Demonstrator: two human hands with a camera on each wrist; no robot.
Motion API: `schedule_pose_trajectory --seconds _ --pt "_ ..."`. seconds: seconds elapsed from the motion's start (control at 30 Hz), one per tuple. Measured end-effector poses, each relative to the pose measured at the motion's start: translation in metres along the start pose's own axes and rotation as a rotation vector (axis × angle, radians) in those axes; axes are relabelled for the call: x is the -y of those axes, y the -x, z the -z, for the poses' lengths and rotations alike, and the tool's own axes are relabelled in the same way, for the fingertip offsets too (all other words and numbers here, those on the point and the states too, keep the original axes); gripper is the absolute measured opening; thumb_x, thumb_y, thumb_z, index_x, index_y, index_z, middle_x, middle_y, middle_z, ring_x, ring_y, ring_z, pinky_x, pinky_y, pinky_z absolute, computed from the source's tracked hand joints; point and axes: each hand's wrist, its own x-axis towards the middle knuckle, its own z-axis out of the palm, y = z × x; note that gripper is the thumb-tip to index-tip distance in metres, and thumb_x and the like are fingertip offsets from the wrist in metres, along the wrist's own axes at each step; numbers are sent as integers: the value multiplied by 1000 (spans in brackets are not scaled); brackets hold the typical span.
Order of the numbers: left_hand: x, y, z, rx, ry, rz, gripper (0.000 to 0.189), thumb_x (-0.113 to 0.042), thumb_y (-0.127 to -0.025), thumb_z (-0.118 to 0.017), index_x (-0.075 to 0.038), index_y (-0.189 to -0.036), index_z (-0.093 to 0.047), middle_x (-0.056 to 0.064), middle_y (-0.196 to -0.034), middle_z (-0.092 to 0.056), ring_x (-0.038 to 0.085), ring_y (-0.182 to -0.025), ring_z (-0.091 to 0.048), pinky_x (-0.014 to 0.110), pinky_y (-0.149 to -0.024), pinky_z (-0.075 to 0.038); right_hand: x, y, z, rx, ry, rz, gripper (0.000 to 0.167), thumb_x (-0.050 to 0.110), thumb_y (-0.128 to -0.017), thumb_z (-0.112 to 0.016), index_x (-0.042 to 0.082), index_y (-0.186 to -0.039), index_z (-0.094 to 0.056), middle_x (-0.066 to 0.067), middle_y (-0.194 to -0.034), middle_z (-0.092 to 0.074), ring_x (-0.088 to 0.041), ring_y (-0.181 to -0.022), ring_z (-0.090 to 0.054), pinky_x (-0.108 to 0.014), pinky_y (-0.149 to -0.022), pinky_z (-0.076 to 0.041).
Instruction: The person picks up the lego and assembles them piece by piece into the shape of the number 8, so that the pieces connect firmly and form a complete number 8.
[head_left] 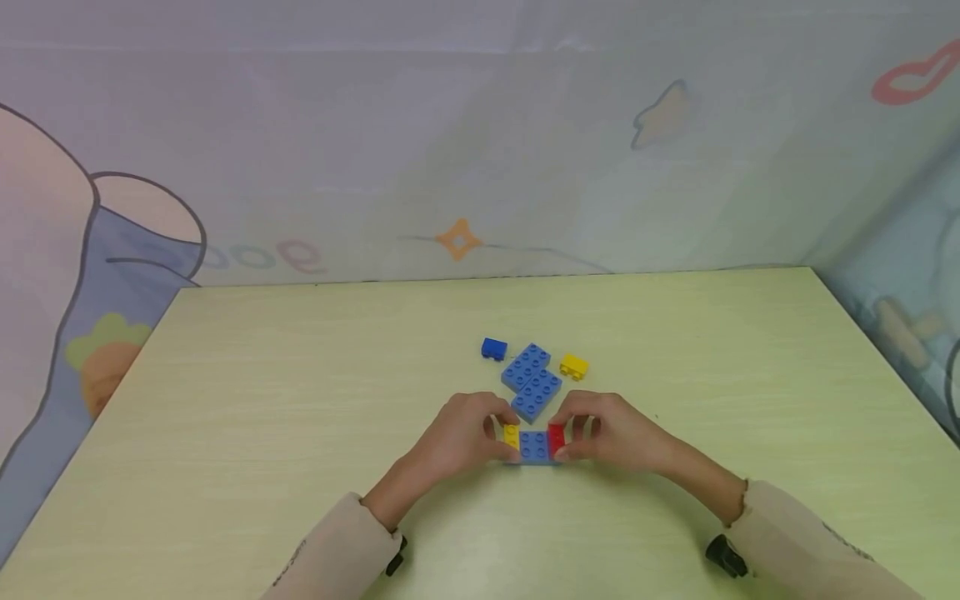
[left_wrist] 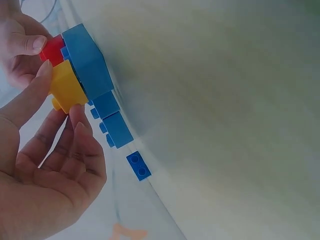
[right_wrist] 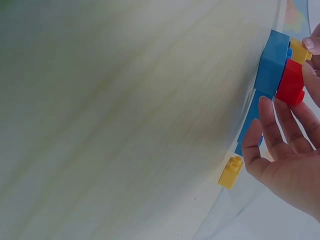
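Observation:
A blue toy building brick (head_left: 534, 447) lies on the table with a yellow brick (head_left: 512, 436) on its left end and a red brick (head_left: 556, 439) on its right end. Thumb and finger of my left hand (head_left: 465, 429) pinch the yellow brick, whose side shows close up in the left wrist view. From the other side, my right hand (head_left: 618, 431) pinches the red brick (right_wrist: 290, 82) between thumb and fingers. Studs of the blue brick show in the gap between the two smaller bricks.
Just beyond the hands lie two larger blue bricks (head_left: 526, 367) (head_left: 537, 395), side by side and studs up. A small dark blue brick (head_left: 494, 349) lies to their left, a small yellow brick (head_left: 573, 367) to their right. Behind the table (head_left: 300, 375) hangs a printed cloth (head_left: 375, 125).

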Motion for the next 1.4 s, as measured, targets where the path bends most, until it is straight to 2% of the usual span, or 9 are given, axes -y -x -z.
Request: schedule_pose_trajectory --seconds 0.3,0.43,0.57,0.77,0.97,1.13,1.4 --pt "1 -1 -1 6 -6 24 32 -16 -71 -79 -4 -99 -68 -3 -79 -58 11 -61 -48 21 -53 -40 -2 -1 0 21 10 -53 24 17 -76 -75 7 -95 -64 4 -84 -60 -13 -73 -54 -25 -62 -47" --pt "1 -1 -2 9 -14 24 32 -17 -71 -79 -4 -99 -68 -3 -79 -58 11 -62 -48 22 -54 -40 -2 -5 5 44 5 -83 19 18 -80 -70 8 -96 -66 5 -86 -62 -15 -76 -55 -25 -65 -48" --pt "1 -1 -1 9 -20 22 32 -17 -71 -79 -5 -99 -68 -3 -82 -59 11 -62 -48 22 -54 -40 -4 -10 11 3 38 -108 19 15 -87 -63 3 -101 -65 2 -89 -63 -17 -81 -54 -27 -70 -48" --pt "1 -1 -1 14 -21 34 32 -19 -72 -78 -5 -99 -68 -3 -82 -59 11 -62 -48 21 -54 -40 -10 -16 16 -90 136 -114 26 8 -86 -62 -3 -110 -60 -5 -90 -57 -20 -81 -54 -26 -68 -47" --pt "0 -1 -1 16 -26 32 33 -19 -72 -78 -5 -99 -68 -4 -81 -59 11 -62 -48 22 -55 -40 -15 -19 17 -80 165 -126 34 5 -86 -62 -2 -119 -57 -11 -96 -54 -20 -80 -53 -27 -66 -46" --pt "-1 0 -1 17 -23 33 32 -19 -72 -78 -5 -99 -68 -3 -82 -59 11 -62 -48 22 -55 -40 -14 -21 17 -67 167 -131 30 5 -86 -61 -3 -115 -59 -13 -98 -54 -20 -81 -53 -27 -67 -47" --pt "-1 1 1 18 -20 29 32 -19 -71 -79 -5 -98 -68 -3 -84 -60 11 -61 -48 21 -54 -40 -14 -16 18 -103 186 -128 20 4 -79 -69 -1 -98 -63 -12 -100 -55 -18 -78 -53 -25 -64 -48"
